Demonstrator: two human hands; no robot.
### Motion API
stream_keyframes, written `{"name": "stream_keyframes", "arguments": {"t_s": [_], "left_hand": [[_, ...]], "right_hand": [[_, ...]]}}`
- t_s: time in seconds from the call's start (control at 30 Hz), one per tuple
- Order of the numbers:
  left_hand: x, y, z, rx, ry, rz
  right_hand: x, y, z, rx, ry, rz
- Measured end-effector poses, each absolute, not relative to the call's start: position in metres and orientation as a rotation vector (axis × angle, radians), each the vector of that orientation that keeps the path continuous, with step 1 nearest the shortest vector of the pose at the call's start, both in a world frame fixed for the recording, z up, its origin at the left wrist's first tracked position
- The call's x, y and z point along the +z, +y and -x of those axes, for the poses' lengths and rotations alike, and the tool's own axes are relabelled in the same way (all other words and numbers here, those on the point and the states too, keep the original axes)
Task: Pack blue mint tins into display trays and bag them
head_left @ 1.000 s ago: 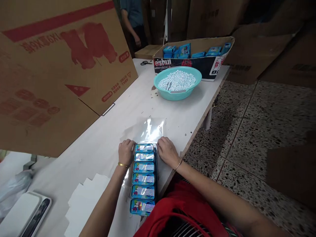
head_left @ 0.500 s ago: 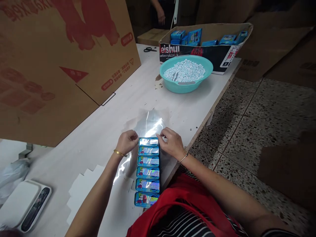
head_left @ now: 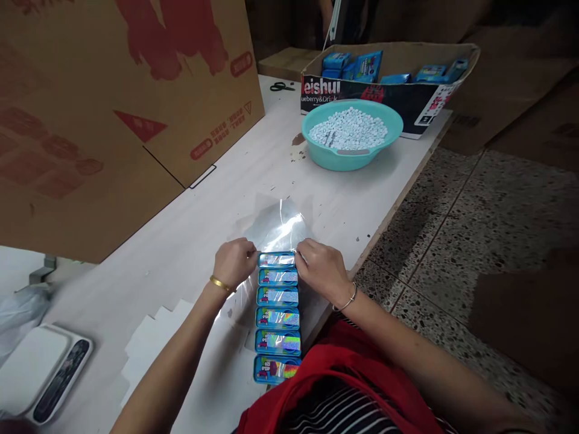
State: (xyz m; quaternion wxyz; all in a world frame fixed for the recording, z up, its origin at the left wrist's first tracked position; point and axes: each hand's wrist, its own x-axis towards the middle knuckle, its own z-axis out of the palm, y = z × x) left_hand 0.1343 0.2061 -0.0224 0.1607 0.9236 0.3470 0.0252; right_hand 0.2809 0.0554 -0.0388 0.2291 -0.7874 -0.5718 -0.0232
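Note:
Several small blue tins [head_left: 277, 295] with shiny printed lids lie in a column on the table, running from my body toward the far side. A sheet of clear plastic film [head_left: 283, 223] reaches beyond the farthest tin and catches the light. My left hand [head_left: 235, 262] is closed in a pinch at the left end of the farthest tin, fingertips at the film. At that tin's right end, my right hand [head_left: 320, 268] pinches the film with thumb and forefinger. Exactly how the fingertips grip the film is partly hidden.
A turquoise basin [head_left: 348, 160] of small white pieces stands before a cardboard box [head_left: 409, 96] holding blue packets. Scissors [head_left: 281, 87] lie behind. A large brown carton [head_left: 181, 114] stands left, with a white scale [head_left: 45, 374] nearer me and white paper pieces [head_left: 156, 343] beside my left forearm.
The camera view has shifted slightly, so most of the scene sits a little farther right. Both hands stay at the farthest tin, with their fingers curled a bit tighter.

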Motion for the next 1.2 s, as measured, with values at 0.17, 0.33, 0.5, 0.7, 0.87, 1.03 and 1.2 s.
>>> {"name": "stream_keyframes", "arguments": {"t_s": [0.17, 0.33, 0.5, 0.7, 0.87, 1.03, 1.2], "left_hand": [[-0.025, 0.183, -0.119, 0.350, 0.908, -2.961], [-0.047, 0.175, -0.104, 0.487, 0.998, -2.856], [-0.070, 0.177, -0.102, 0.245, 1.204, -2.769], [-0.074, 0.164, -0.099, 0.009, 1.102, -2.758], [-0.069, 0.137, -0.066, 0.028, 0.971, -2.765], [-0.069, 0.093, -0.021, 0.074, 0.970, -2.693], [-0.065, 0.039, 0.011, 0.121, 0.951, -2.708]], "right_hand": [[-0.040, 0.047, -0.270, -0.158, -1.606, 2.132], [-0.057, 0.036, -0.265, -0.169, -1.573, 2.211], [-0.080, 0.029, -0.264, -0.044, -1.415, 2.460], [-0.086, 0.029, -0.258, 0.173, -1.642, 2.405], [-0.080, 0.016, -0.243, 0.251, -1.811, 2.248], [-0.079, -0.010, -0.228, 0.358, -2.014, 2.027], [-0.090, -0.034, -0.222, 0.473, -2.284, 1.711]]}}
